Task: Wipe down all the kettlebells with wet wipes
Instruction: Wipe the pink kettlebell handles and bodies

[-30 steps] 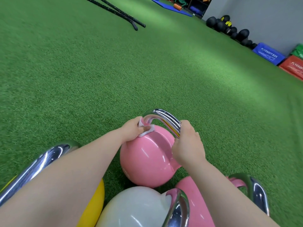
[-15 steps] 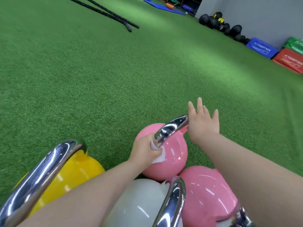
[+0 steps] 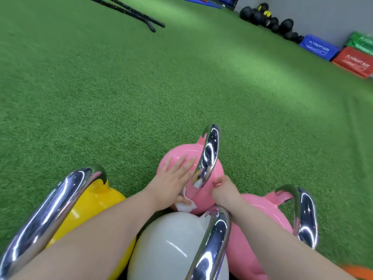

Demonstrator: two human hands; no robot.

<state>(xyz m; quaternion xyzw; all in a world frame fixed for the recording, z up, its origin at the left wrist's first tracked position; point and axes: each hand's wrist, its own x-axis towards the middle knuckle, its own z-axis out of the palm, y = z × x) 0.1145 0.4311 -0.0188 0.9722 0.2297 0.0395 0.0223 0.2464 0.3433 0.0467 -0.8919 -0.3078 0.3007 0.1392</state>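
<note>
Half a second ago our right hand was spread open past the chrome handle, and our left hand was pinching the wipe at the handle's base. Now we are seeing the far pink kettlebell (image 3: 182,156) turned, so its handle (image 3: 207,156) is standing nearly edge-on to us, and our left hand (image 3: 173,178) is lying flat on the pink ball instead of working the chrome. We are judging from this that the handle part is likely done and we are moving on to the body of this kettlebell.

Our left hand is stretched out with the fingers straight and together, pressing on the left face of the ball. The wet wipe (image 3: 185,206) is peeking out as a crumpled white patch under the heel of that hand, against the lower part of the ball, so we are pressing it rather than gripping it.

Our right hand (image 3: 224,190) is curled, knuckles toward us, just beside the near foot of the handle and touching the ball's right side. We cannot tell whether it is holding the handle's base or only bracing there, since the fingers are hidden.

The kettlebell being wiped is sitting on the green turf (image 3: 121,98), touching the second pink kettlebell (image 3: 260,215) and close behind the white kettlebell (image 3: 167,243). The yellow kettlebell (image 3: 92,207) is standing to the left, under our left forearm. By our reckoning, those three are waiting their turn.
</note>
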